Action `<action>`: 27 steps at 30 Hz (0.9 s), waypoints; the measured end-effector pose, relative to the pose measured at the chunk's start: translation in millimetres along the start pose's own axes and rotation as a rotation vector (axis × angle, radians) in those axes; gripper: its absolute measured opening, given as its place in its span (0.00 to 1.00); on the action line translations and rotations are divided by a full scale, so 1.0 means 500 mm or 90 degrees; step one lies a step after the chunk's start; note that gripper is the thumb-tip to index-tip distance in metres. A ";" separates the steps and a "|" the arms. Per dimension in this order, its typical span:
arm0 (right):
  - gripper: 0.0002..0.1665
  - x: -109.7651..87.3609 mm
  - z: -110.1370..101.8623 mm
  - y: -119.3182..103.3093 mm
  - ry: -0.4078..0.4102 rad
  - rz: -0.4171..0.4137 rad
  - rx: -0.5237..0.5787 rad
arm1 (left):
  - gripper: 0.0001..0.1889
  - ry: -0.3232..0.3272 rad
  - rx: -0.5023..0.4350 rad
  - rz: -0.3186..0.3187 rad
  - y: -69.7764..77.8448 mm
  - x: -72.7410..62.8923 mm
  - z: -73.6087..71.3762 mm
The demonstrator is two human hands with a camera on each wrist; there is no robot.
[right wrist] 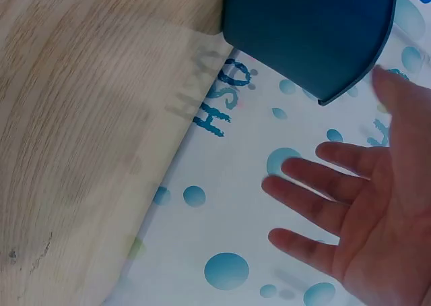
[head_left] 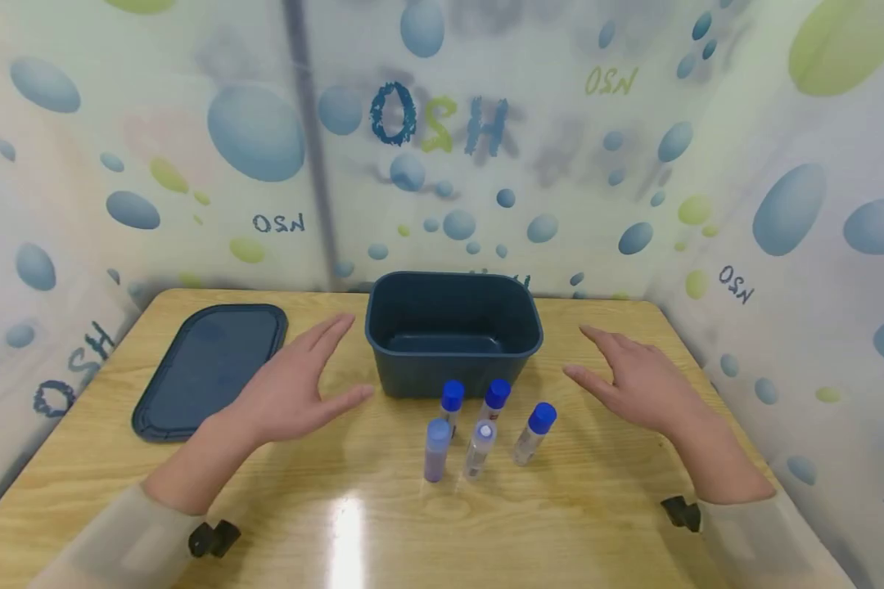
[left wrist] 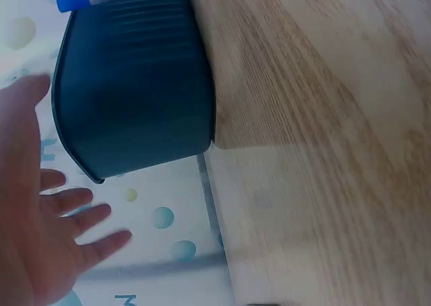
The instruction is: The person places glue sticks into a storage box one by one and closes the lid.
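"Which step seems to be in hand?"

"A reach before any grasp, as judged: the left hand (head_left: 283,397) and the right hand (head_left: 637,382) are spread wide — nothing is held. The bin (head_left: 453,376) is set between them, apparently touched by neither."

"And what is called for next?"

"Probably, one hand brought inward and closed — perhaps on the bottles (head_left: 436,452), stood between the hands, nearside of the bin."

"How many are counted?"

"Five bottles: three blue-capped, two paler-capped. One bin. One flat lid (head_left: 209,360), left of the left hand and partly covered by it."

Table (head_left: 597,515): bin (head_left: 423,375), bottles (head_left: 480,451), apparently a lid (head_left: 209,360).
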State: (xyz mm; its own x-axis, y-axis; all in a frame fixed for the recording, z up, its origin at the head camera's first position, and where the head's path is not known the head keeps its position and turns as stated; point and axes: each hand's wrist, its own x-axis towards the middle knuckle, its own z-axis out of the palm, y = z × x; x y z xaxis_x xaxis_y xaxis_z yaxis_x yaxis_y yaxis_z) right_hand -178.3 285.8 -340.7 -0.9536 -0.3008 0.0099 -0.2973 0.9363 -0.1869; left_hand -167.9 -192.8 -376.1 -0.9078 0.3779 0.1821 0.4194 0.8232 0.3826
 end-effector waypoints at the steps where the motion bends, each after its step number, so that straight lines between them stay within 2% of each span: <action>1: 0.52 0.000 0.000 0.001 0.005 0.003 0.005 | 0.51 0.017 -0.025 0.005 -0.002 0.003 -0.001; 5: 0.47 -0.002 -0.002 0.002 0.011 0.011 0.016 | 0.43 0.047 -0.121 0.020 -0.008 0.023 -0.010; 8: 0.44 -0.002 -0.003 0.003 0.016 0.011 0.016 | 0.44 0.027 -0.158 0.022 -0.009 0.050 -0.015; 11: 0.42 -0.003 -0.001 0.003 0.019 0.008 0.016 | 0.48 -0.007 -0.148 0.011 -0.008 0.084 -0.015; 17: 0.40 -0.008 0.003 0.002 0.011 0.006 0.015 | 0.57 -0.084 -0.092 -0.037 -0.005 0.142 -0.009; 21: 0.40 -0.011 0.007 0.003 0.016 0.000 0.010 | 0.62 -0.105 -0.069 -0.061 -0.007 0.154 -0.007; 27: 0.40 -0.014 0.009 0.011 0.028 0.001 0.004 | 0.62 -0.100 -0.061 -0.071 -0.005 0.157 -0.004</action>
State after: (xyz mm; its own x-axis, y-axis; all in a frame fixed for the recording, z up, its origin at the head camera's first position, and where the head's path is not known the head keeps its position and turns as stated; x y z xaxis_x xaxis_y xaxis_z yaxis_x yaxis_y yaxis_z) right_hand -173.2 291.9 -346.2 -0.9554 -0.2905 0.0522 -0.2951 0.9359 -0.1926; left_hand -240.1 -165.9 -361.1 -0.9348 0.3551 -0.0071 0.3087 0.8222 0.4782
